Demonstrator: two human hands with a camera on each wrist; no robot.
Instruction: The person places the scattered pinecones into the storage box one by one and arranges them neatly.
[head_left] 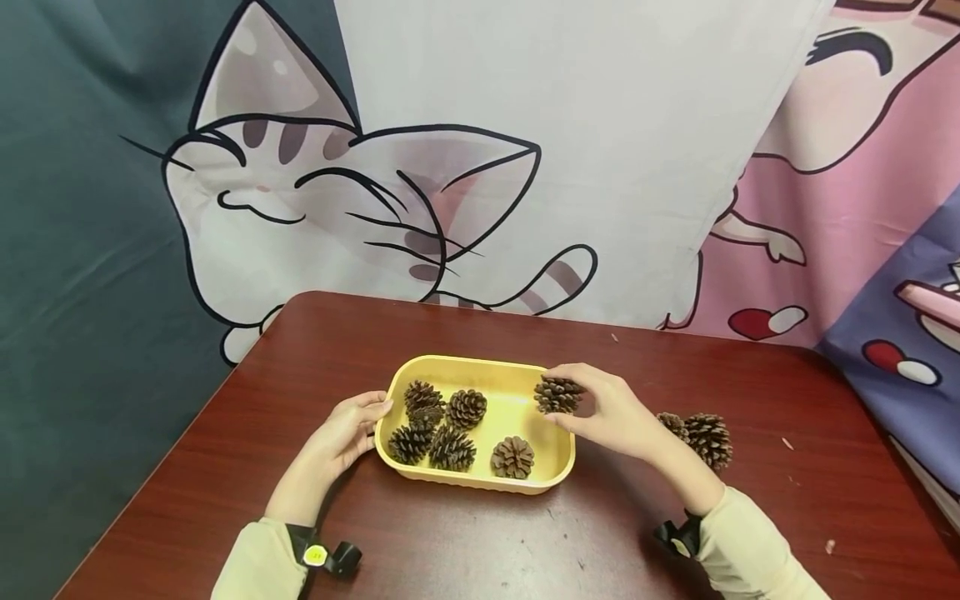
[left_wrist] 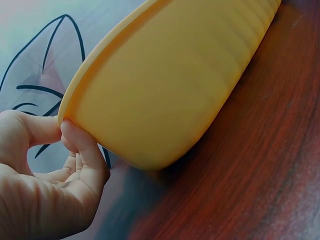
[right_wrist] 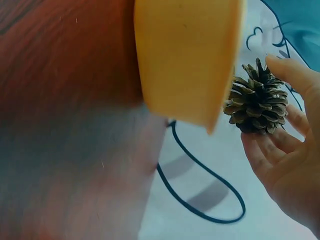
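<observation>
A yellow plastic basin [head_left: 480,482] with several brown pine cones [head_left: 452,448] in it stands on the table. My left hand [head_left: 347,429] pinches its left rim between thumb and fingers, as the left wrist view shows at the basin's end wall [left_wrist: 160,85]. In my right hand [head_left: 611,412] is another pine cone [head_left: 558,395], gripped between thumb and fingertips over the basin's right end. The right wrist view has this pine cone [right_wrist: 257,100] just above the rim, with the fingers spread round it. One pine cone [head_left: 513,457] lies apart from the cluster at the basin's left.
More pine cones [head_left: 708,440] sit on the reddish-brown table [head_left: 750,517] to the right, partly behind my right forearm. Behind the table's far edge hangs a cloth [head_left: 637,167] printed with cartoon cats. Each wrist wears a black strap with a small camera [head_left: 345,558].
</observation>
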